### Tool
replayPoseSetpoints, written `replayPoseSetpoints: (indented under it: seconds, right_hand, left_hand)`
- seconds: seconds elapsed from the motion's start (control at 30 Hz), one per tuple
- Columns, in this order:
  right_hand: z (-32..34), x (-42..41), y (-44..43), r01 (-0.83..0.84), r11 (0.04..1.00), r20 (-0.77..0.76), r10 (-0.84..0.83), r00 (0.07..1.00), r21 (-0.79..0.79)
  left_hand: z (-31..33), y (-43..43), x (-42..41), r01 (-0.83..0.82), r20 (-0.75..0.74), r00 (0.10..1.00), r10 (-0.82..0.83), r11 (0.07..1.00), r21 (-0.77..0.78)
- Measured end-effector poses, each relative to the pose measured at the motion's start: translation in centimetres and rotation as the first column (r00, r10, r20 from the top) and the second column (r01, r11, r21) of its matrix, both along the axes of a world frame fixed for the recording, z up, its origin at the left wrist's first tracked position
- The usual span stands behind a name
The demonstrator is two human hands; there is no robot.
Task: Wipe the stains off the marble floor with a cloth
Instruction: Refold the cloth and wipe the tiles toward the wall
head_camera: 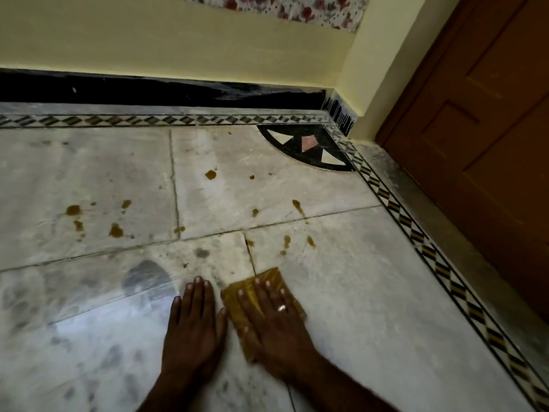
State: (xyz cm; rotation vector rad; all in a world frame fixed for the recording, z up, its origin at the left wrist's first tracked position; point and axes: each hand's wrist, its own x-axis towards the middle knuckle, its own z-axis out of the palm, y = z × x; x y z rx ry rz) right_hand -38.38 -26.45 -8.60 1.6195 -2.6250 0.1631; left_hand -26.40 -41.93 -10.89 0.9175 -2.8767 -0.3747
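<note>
On marble floor [341, 278], near bottom centre of head view, folded yellow-brown cloth [269, 275] is pressed flat under right hand [273, 322], fingers spread straight over it, not curled; ring [281, 308] is seen on one finger. Left hand [194, 325] is laid palm-down on bare floor just beside cloth, fingers straight, nothing held. Brown stains [210, 174] are scattered beyond hands, apart from cloth, toward black skirting [148, 90]. Wooden door [490, 129] is seen at right.

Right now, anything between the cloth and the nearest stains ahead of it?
Nothing visible. The right hand presses the yellow cloth flat; only bare marble floor separates it from the nearest brown stains just ahead. The left hand rests beside the cloth, off that path.
</note>
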Motion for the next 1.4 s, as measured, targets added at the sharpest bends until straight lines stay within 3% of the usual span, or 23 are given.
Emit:
replayPoseSetpoints:
  seconds: [0.13, 0.23, 0.37, 0.47, 0.6, 0.73, 0.9, 0.97, 1.4]
  right_hand:
    - [0.1, 0.1, 6.9, 0.029, 0.999, 0.019, -0.029, 0.999, -0.019]
    - [-0.7, -4.2, 9.7, 0.087, 0.983, 0.006, -0.089, 0.996, 0.163]
    - [0.3, -8.7, 5.3, 0.343, 0.933, 0.078, -0.352, 0.933, 0.105]
    - [0.2, -8.7, 3.2, 0.27, 0.958, 0.06, -0.276, 0.959, 0.097]
    - [0.0, -7.4, 7.4, 0.14, 0.987, 0.046, -0.144, 0.988, 0.077]
    - [-0.7, -11.1, 9.0, 0.286, 0.958, 0.064, -0.287, 0.956, 0.015]
    - [-0.8, -17.5, 3.9, 0.372, 0.867, 0.115, -0.428, 0.896, 0.332]
    - [-1.0, -18.4, 1.6, 0.395, 0.864, 0.119, -0.448, 0.886, 0.311]
    - [2.1, -10.8, -7.7, 0.218, 0.942, 0.261, -0.284, 0.923, 0.253]
  left_hand:
    - [0.3, 2.3, -0.4, 0.078, -0.008, 0.997, -0.078, 0.997, -0.015]
    - [0.6, 3.3, -1.2, 0.067, -0.011, 0.998, -0.067, 0.998, 0.001]
    - [1.0, 4.1, -3.8, 0.143, -0.016, 0.99, -0.143, 0.99, -0.007]
    - [1.2, 4.4, -6.6, 0.15, -0.026, 0.988, -0.15, 0.989, -0.004]
    - [1.3, 4.4, -9.5, 0.198, -0.03, 0.98, -0.199, 0.98, -0.037]
    - [0.3, 4.1, -10.4, 0.22, -0.052, 0.973, -0.224, 0.973, -0.062]
    - [-0.1, 3.9, -10.3, 0.207, -0.096, 0.972, -0.215, 0.974, -0.09]
    - [-0.1, 3.8, -10.4, 0.196, -0.098, 0.974, -0.205, 0.977, -0.088]
    - [-0.3, -1.8, -9.2, 0.122, -0.107, 0.985, -0.133, 0.987, -0.106]
